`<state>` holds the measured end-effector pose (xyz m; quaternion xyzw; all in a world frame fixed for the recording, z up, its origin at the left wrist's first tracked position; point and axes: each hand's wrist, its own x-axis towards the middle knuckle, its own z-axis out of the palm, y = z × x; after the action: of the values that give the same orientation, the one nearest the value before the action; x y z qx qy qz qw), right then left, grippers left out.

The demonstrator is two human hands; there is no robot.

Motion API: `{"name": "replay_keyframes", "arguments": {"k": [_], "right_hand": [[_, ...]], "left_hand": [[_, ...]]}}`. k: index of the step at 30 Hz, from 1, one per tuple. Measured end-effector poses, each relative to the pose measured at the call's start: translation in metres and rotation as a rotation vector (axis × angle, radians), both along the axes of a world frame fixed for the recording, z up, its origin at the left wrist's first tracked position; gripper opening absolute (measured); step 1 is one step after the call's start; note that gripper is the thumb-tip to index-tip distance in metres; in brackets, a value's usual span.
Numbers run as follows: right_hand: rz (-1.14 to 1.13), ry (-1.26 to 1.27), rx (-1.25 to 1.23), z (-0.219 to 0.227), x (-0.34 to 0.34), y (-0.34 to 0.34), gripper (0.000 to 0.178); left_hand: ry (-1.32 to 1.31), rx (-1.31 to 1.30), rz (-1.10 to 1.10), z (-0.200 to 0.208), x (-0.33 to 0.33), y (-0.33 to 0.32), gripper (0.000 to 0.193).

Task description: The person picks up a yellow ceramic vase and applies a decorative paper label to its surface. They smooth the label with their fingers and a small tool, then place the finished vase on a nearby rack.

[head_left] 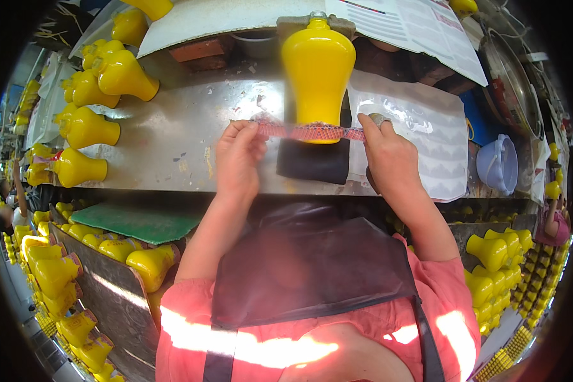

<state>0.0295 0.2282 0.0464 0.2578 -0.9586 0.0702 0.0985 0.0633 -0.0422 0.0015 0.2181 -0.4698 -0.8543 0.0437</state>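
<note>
A glossy yellow bottle (318,70) lies on its side in front of me, its neck resting on a grey support (288,25) and its base toward me. Across the bottle near the base runs a narrow red patterned strip (317,132), stretched between my hands. My left hand (239,156) pinches the strip's left end, which is slightly blurred. At the other end, the fingers of my right hand (391,153) close on the strip. A greyish piece (379,119) sits at those fingers; its kind is unclear. Under the base lies a black cloth or pad (312,162).
Several yellow bottles (86,127) lie along the metal tabletop's (191,137) left side. A white sheet with pale marks (436,143) lies to the right, beside a lilac bucket (498,165). Below left are a green board (134,221) and bottles with patterned bands (153,264).
</note>
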Motion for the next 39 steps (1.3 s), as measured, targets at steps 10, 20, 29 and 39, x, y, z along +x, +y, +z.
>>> {"name": "replay_keyframes", "arguments": {"k": [10, 20, 29, 39], "right_hand": [[-0.014, -0.028, -0.063, 0.006, 0.000, 0.000, 0.043], [-0.039, -0.099, -0.104, -0.008, -0.008, 0.005, 0.040], [-0.205, -0.236, -0.285, 0.003, -0.045, 0.007, 0.043], [-0.176, -0.721, -0.770, 0.024, -0.033, -0.039, 0.081]], "left_hand": [[0.226, -0.712, -0.011, 0.001, -0.014, 0.018, 0.053], [0.298, -0.783, -0.164, 0.001, -0.037, 0.047, 0.064], [0.366, -0.651, -0.218, -0.017, -0.032, 0.043, 0.059], [0.308, -0.694, -0.389, -0.015, -0.030, 0.037, 0.072]]}}
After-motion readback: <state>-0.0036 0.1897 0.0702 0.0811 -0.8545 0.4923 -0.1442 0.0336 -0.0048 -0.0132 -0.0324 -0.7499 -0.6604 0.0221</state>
